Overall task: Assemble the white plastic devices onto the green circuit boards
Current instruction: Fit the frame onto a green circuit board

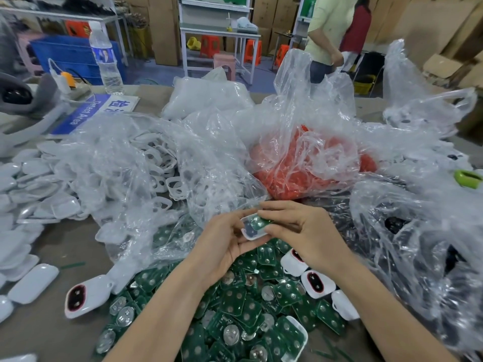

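My left hand (222, 244) grips a white plastic shell (250, 232) from below and the left, its hollow side up. My right hand (300, 231) pinches a green circuit board (258, 222) that lies tilted in the shell's upper end. Both hands hover above a heap of green circuit boards (235, 304) with round metal contacts. Several assembled white devices with red-ringed dark windows (317, 283) lie at the heap's right side, and another one (86, 296) lies to its left.
White back covers (34, 280) are spread over the left of the table. Crumpled clear plastic bags (146, 163) hold white frames; one bag holds red parts (300, 173). A water bottle (105, 58) and a blue sign (83, 113) stand far left. A person (329, 30) stands behind the table.
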Tool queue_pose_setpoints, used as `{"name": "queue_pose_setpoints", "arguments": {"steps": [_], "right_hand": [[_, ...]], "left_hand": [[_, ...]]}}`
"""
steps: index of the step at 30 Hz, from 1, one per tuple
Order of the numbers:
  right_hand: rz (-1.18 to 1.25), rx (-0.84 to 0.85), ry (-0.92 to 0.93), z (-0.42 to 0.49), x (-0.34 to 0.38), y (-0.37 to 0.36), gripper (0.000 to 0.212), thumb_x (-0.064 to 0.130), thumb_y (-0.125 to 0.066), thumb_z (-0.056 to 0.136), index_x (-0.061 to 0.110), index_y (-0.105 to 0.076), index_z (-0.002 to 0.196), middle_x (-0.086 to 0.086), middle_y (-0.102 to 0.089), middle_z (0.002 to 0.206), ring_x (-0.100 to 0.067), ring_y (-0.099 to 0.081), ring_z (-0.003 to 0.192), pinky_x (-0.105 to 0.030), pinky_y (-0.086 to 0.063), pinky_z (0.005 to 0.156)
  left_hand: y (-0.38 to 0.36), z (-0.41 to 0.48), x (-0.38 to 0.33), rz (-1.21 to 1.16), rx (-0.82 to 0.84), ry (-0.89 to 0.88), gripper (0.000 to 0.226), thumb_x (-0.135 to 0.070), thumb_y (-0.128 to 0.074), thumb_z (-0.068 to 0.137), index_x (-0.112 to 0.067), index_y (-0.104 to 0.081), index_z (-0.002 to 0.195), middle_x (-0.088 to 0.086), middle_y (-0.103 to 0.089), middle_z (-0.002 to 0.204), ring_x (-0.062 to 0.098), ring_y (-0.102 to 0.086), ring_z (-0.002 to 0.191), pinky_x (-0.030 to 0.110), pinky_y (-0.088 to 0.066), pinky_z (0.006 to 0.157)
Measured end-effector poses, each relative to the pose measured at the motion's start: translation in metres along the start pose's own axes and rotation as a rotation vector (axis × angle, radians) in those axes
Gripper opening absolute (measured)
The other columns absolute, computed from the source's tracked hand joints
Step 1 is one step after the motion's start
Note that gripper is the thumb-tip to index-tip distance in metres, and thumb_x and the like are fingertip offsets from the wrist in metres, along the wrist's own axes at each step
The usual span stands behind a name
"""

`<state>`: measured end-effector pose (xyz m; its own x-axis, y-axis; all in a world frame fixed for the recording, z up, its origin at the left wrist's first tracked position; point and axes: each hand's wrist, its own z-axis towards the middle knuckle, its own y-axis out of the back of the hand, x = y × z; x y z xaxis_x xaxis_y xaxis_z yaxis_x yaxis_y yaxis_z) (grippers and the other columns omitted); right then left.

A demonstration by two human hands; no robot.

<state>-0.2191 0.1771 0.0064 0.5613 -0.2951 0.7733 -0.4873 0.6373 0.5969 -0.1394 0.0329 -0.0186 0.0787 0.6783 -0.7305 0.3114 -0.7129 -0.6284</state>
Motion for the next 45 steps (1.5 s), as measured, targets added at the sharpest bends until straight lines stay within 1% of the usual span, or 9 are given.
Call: {"name": "queue_pose_setpoints", "arguments": {"steps": [5,10,15,19,23,27,32,37,45], "right_hand": [[-0.043,-0.007,0.072,-0.003,-0.003,-0.001,0.030,0.004,-0.072,0.082,0.016,-0.073,0.110,0.014,-0.066,0.116,0.006,-0.059,0.107,-0.010,-0.045,0.091],[0.021,-0.065,0.026,-0.004,-0.007,-0.007,0.030,0.011,-0.079,0.075,0.035,-0.074,0.093,0.029,-0.066,0.108,0.001,-0.054,0.112,-0.018,-0.040,0.093],[0.179,-0.032,-0.045,-0.005,-0.009,-0.009,0.027,0.006,-0.077,0.077,0.028,-0.076,0.091,0.024,-0.068,0.110,-0.003,-0.059,0.104,-0.029,-0.047,0.088],[0.282,-0.001,-0.080,-0.005,-0.008,-0.008,0.024,0.002,-0.072,0.080,0.020,-0.077,0.096,0.018,-0.067,0.117,-0.003,-0.059,0.114,-0.038,-0.047,0.100],[0.285,-0.006,-0.061,-0.005,-0.009,-0.007,0.023,-0.001,-0.071,0.081,0.018,-0.076,0.094,0.013,-0.071,0.111,-0.009,-0.064,0.105,-0.042,-0.051,0.094],[0.279,-0.045,-0.022,-0.003,-0.010,-0.004,0.019,0.003,-0.070,0.082,0.020,-0.076,0.089,0.009,-0.074,0.098,-0.010,-0.068,0.093,-0.029,-0.055,0.083],[0.285,-0.257,-0.038,0.000,-0.007,0.000,0.018,0.010,-0.072,0.083,0.028,-0.073,0.082,0.007,-0.072,0.074,-0.007,-0.064,0.069,-0.016,-0.050,0.067],[0.254,-0.136,-0.085,0.000,-0.001,-0.002,0.012,0.012,-0.076,0.079,0.020,-0.067,0.080,0.004,-0.071,0.069,-0.006,-0.066,0.063,-0.013,-0.048,0.057],[0.283,-0.092,-0.119,0.001,0.005,-0.002,0.011,0.006,-0.073,0.082,0.014,-0.070,0.075,0.006,-0.069,0.061,0.000,-0.054,0.046,-0.013,-0.044,0.047]], "left_hand": [[0.001,0.000,0.001,0.002,0.003,-0.003,0.036,0.011,-0.031,0.087,0.007,-0.061,0.108,0.020,-0.074,0.090,0.027,-0.073,0.083,0.029,-0.059,0.065],[0.001,-0.002,0.001,0.040,0.010,-0.017,0.036,0.010,-0.032,0.088,0.005,-0.065,0.104,0.021,-0.074,0.094,0.027,-0.072,0.083,0.028,-0.059,0.066],[-0.001,-0.002,0.001,0.073,0.013,-0.039,0.040,0.011,-0.035,0.088,0.000,-0.074,0.092,0.022,-0.074,0.094,0.026,-0.073,0.083,0.027,-0.059,0.065],[-0.002,-0.002,0.001,0.122,0.011,-0.043,0.033,0.015,-0.040,0.089,0.003,-0.069,0.100,0.020,-0.074,0.099,0.025,-0.073,0.088,0.026,-0.059,0.067],[-0.002,-0.002,0.001,0.144,0.021,-0.036,0.032,0.014,-0.041,0.090,0.003,-0.068,0.103,0.020,-0.074,0.096,0.024,-0.073,0.087,0.025,-0.059,0.067],[-0.003,-0.002,0.001,0.121,0.058,-0.008,0.033,0.013,-0.037,0.089,0.007,-0.064,0.107,0.024,-0.072,0.099,0.032,-0.072,0.090,0.027,-0.059,0.067],[-0.004,-0.001,0.002,0.094,0.018,0.006,0.032,0.011,-0.035,0.089,0.007,-0.064,0.102,0.023,-0.073,0.094,0.034,-0.072,0.085,0.031,-0.061,0.067],[-0.002,0.001,0.003,0.063,0.015,0.039,0.039,0.005,-0.030,0.088,0.009,-0.063,0.108,0.030,-0.069,0.106,0.038,-0.069,0.094,0.032,-0.061,0.069],[0.000,0.001,0.004,0.065,0.038,0.033,0.040,0.005,-0.029,0.087,0.006,-0.065,0.103,0.024,-0.073,0.095,0.030,-0.072,0.085,0.029,-0.059,0.066]]}}
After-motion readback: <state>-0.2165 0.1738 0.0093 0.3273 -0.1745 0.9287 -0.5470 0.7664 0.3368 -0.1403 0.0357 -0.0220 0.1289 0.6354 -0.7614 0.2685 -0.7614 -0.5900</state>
